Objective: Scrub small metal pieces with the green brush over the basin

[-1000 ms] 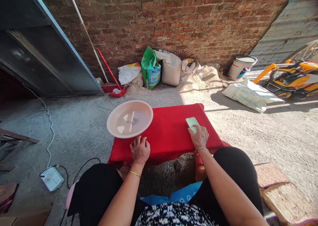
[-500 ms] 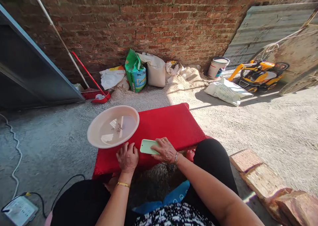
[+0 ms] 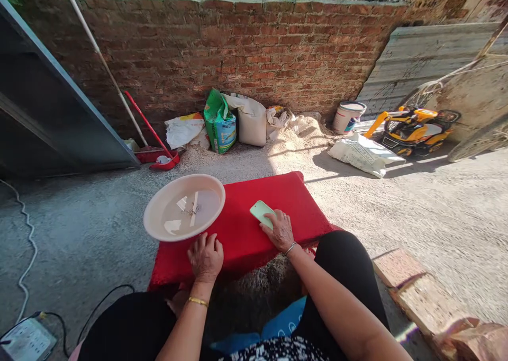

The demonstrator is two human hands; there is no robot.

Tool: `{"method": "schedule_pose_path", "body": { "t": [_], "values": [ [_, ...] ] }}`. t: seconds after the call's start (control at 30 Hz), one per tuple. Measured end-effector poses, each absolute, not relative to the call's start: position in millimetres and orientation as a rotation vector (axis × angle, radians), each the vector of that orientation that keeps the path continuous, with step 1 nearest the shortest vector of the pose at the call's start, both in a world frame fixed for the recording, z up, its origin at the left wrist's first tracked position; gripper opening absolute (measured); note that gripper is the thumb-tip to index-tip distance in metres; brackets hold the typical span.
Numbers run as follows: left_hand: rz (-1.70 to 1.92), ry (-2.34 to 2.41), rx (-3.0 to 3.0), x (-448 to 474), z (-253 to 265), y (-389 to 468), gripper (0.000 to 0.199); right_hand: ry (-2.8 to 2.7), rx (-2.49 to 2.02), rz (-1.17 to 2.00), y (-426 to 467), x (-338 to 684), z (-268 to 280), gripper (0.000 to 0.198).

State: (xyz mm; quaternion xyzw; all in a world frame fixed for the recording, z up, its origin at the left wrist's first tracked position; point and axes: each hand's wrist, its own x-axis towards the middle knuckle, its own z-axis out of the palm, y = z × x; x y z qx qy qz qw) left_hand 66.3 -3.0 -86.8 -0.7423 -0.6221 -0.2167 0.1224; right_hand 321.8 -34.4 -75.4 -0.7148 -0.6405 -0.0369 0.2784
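Note:
My right hand (image 3: 281,231) grips the near right end of a flat, light green phone (image 3: 262,213) with rounded corners; whether it is a bare phone or its case I cannot tell. The phone is tilted over the middle of a red cloth-covered table (image 3: 273,191). My left hand (image 3: 206,258) rests palm down at the cloth's near left edge, holding nothing, its fingers loosely bent and apart. Just beyond those fingers stands a pale pink basin (image 3: 154,226) of water, with small dark bits in the water and bright reflections on it.
Bags (image 3: 220,131) lean on the brick wall (image 3: 159,54) beside a spilled grainy heap (image 3: 305,131). A red dustpan (image 3: 169,163), a bucket (image 3: 348,117), and a yellow toy excavator (image 3: 420,131) stand farther off. Bricks (image 3: 400,268) lie right; a power strip (image 3: 29,340) lies left.
My right hand has carried the phone right and farther from me, turning it to a slant. My left hand stays nearly in place. The view has tilted up, showing greenery above the wall.

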Motion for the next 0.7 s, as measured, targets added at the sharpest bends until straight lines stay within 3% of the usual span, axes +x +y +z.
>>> {"method": "schedule_pose_path", "body": {
  "t": [0.2,0.4,0.5,0.7],
  "values": [
    [-0.618,-1.829,-2.167,66.9,-86.9,-3.6,0.028,-2.247,-1.478,-0.088,-49.9,286.4,-72.5,0.037],
    [-0.636,-1.846,-2.169,67.6,-87.0,-4.3,0.028,-1.544,-2.135,-0.151,-29.1,336.8,-68.7,0.033],
    [-0.629,-1.862,-2.164,67.6,-86.4,-4.0,0.028,-1.31,-2.237,-0.102,-22.2,351.7,-66.9,0.033],
    [-0.607,-1.864,-2.189,65.5,-84.8,-3.4,0.03,-1.917,-1.79,-0.073,-43.1,299.4,-66.3,0.037]
  ]
}}
